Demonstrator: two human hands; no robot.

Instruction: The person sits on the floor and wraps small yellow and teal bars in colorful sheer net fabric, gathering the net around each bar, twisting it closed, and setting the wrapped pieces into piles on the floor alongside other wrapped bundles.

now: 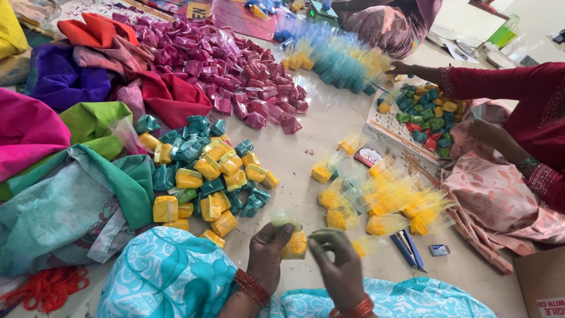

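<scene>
My left hand pinches a small clear packet of yellow powder near the bottom middle of the head view. My right hand is close beside it, fingers curled at the packet's right edge; a grip there cannot be told. Both wrists carry red bangles. Just to the right lie several open clear packets of yellow powder. On my left is a heap of folded yellow and teal packets.
A large pile of magenta packets lies at the back, with teal and yellow packets beyond. Coloured cloths crowd the left. Another person in red sits at right by mixed packets. A blue stapler lies near my right hand.
</scene>
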